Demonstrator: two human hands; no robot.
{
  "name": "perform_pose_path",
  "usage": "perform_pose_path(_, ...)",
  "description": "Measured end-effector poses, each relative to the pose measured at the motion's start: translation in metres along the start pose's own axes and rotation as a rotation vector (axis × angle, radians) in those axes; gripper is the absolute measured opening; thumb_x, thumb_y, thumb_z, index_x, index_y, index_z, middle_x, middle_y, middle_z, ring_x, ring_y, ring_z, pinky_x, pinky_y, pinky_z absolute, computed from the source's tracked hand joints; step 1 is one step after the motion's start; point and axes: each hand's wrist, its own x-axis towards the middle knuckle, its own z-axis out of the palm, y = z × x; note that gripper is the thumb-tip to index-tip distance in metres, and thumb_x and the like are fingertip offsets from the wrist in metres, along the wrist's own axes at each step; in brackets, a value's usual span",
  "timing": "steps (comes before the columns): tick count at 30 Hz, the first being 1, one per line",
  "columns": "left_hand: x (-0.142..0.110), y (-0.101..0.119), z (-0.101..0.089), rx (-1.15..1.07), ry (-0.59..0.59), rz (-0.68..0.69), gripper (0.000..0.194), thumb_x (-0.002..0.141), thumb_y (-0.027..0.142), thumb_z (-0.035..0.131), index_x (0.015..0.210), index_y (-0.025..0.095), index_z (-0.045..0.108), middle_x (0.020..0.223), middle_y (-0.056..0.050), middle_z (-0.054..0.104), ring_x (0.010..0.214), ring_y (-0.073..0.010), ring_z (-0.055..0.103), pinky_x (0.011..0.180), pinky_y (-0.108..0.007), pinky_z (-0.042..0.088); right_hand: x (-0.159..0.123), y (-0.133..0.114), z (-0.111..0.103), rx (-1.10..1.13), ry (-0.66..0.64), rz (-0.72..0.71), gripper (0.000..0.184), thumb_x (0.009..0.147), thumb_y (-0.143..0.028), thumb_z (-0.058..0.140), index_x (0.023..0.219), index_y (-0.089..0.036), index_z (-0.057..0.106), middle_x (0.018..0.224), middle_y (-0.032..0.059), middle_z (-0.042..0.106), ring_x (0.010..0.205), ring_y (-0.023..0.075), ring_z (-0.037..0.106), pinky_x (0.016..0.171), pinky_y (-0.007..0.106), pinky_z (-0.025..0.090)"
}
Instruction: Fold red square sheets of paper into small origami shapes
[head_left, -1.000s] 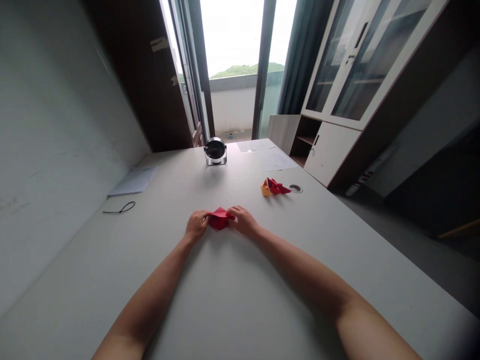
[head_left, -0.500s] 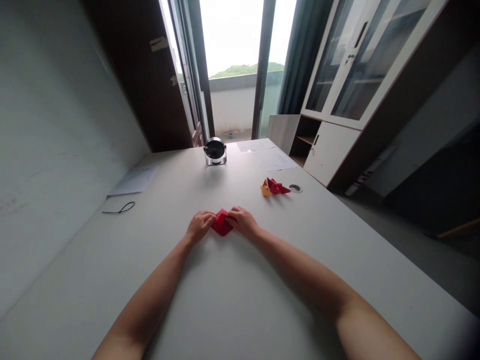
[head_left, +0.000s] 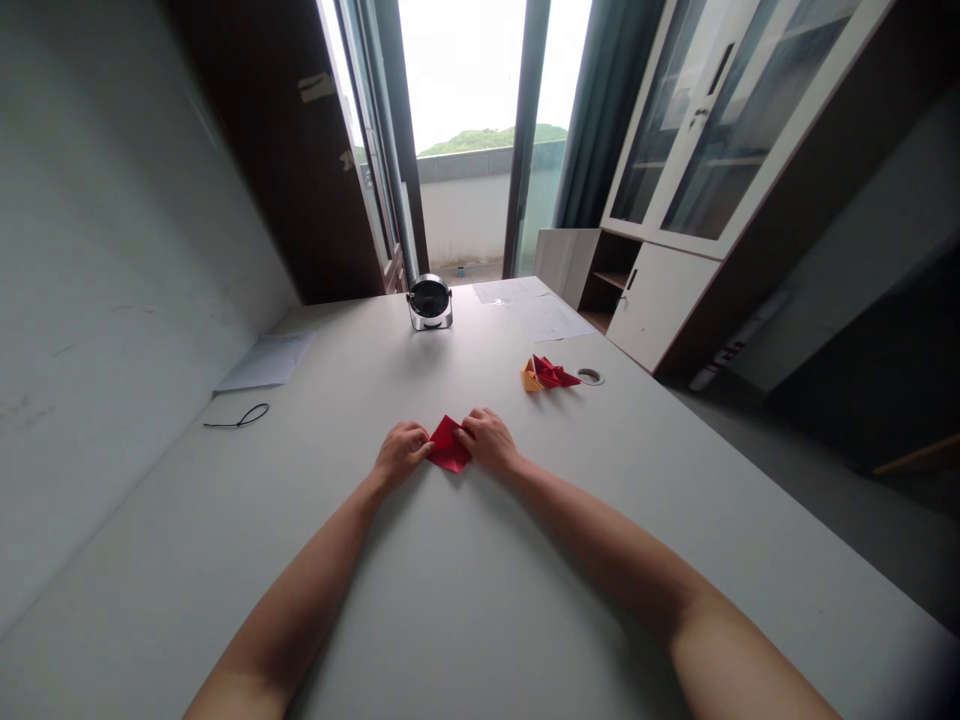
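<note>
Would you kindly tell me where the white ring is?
In the head view, the white ring lies right of centre on the table, right of the red and yellow paper.

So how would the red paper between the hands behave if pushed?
The red paper is small and thin-looking, so probably light. Its straight folded edges suggest some stiffness. Flattish and angular, it would likely slide, not roll.

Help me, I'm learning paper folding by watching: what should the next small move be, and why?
Probably press the red paper flatter with the right hand while the left hand steadies its left corner. The two hands hold it at opposite sides, a crease shows near its lower edge, and the white table offers a flat surface to press against.
</note>
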Motion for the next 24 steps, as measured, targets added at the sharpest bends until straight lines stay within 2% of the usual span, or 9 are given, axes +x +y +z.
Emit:
perform_pose_path(5, 0.0, 0.0, 0.002, 0.037, -0.02, 0.015, 0.028, 0.089, 0.036, 0.058, 0.066, 0.022, 0.065, 0.087, -0.005, 0.066, 0.089, -0.0207, 0.058, 0.087, -0.034, 0.046, 0.001, 0.002, 0.003, -0.053, 0.007, 0.056, 0.025, 0.096, -0.035, 0.054, 0.08, -0.021, 0.068, 0.096, 0.008, 0.063, 0.095, 0.0209, 0.051, 0.084, 0.032, 0.037)
perform_pose_path(9, -0.002, 0.002, 0.004, 0.08, -0.009, 0.02, 0.025, 0.086, 0.034, 0.063, 0.065, 0.022, 0.061, 0.082, -0.004, 0.063, 0.085, -0.0209, 0.057, 0.085, -0.035, 0.045, 0.0, 0.001, 0.003, -0.105, 0.019, 0.068, 0.025, 0.096, -0.039, 0.055, 0.084, -0.021, 0.067, 0.098, 0.0092, 0.061, 0.095, 0.0224, 0.05, 0.084, 0.034, 0.037)
perform_pose_path(12, -0.003, 0.005, 0.005, 0.119, 0.009, 0.032, 0.013, 0.083, 0.029, 0.065, 0.072, 0.023, 0.063, 0.085, -0.005, 0.062, 0.088, -0.0228, 0.056, 0.087, -0.037, 0.046, 0.0, -0.002, 0.003, -0.136, 0.027, 0.081, 0.022, 0.093, -0.04, 0.058, 0.087, -0.021, 0.066, 0.1, 0.0102, 0.06, 0.096, 0.0239, 0.05, 0.083, 0.035, 0.036)
perform_pose_path(14, -0.003, 0.008, 0.005, 0.133, 0.02, 0.049, 0.003, 0.083, 0.024, 0.064, 0.085, 0.024, 0.066, 0.096, -0.006, 0.064, 0.096, -0.0244, 0.056, 0.092, -0.039, 0.046, 0.0, -0.003, 0.002, -0.152, 0.03, 0.087, 0.02, 0.092, -0.04, 0.06, 0.088, -0.021, 0.066, 0.1, 0.0105, 0.06, 0.096, 0.0245, 0.049, 0.082, 0.035, 0.036)
perform_pose_path(16, -0.003, 0.011, 0.005, 0.129, 0.011, 0.088, 0.02, 0.084, 0.02, 0.062, 0.103, 0.025, 0.067, 0.115, -0.007, 0.063, 0.109, -0.0254, 0.055, 0.099, -0.042, 0.044, 0.0, -0.003, 0.002, -0.165, 0.035, 0.094, 0.02, 0.09, -0.04, 0.061, 0.089, -0.021, 0.065, 0.099, 0.0106, 0.06, 0.096, 0.025, 0.049, 0.082, 0.035, 0.036)
perform_pose_path(19, -0.002, 0.011, 0.007, 0.104, -0.05, 0.166, 0.043, 0.085, 0.013, 0.056, 0.126, 0.029, 0.06, 0.14, -0.005, 0.053, 0.131, -0.0249, 0.044, 0.112, -0.044, 0.037, 0.0, -0.003, 0.001, -0.174, 0.047, 0.115, 0.02, 0.089, -0.041, 0.064, 0.091, -0.021, 0.064, 0.099, 0.0109, 0.06, 0.097, 0.0257, 0.049, 0.083, 0.035, 0.035)
perform_pose_path(24, -0.003, 0.006, 0.014, 0.092, -0.144, 0.212, 0.055, 0.084, 0.011, 0.054, 0.135, 0.03, 0.055, 0.148, -0.002, 0.048, 0.145, -0.0248, 0.03, 0.119, -0.047, 0.028, 0.0, 0.0, 0.002, -0.161, 0.034, 0.116, 0.021, 0.089, -0.043, 0.064, 0.088, -0.021, 0.064, 0.099, 0.0111, 0.059, 0.097, 0.0259, 0.049, 0.084, 0.035, 0.035)
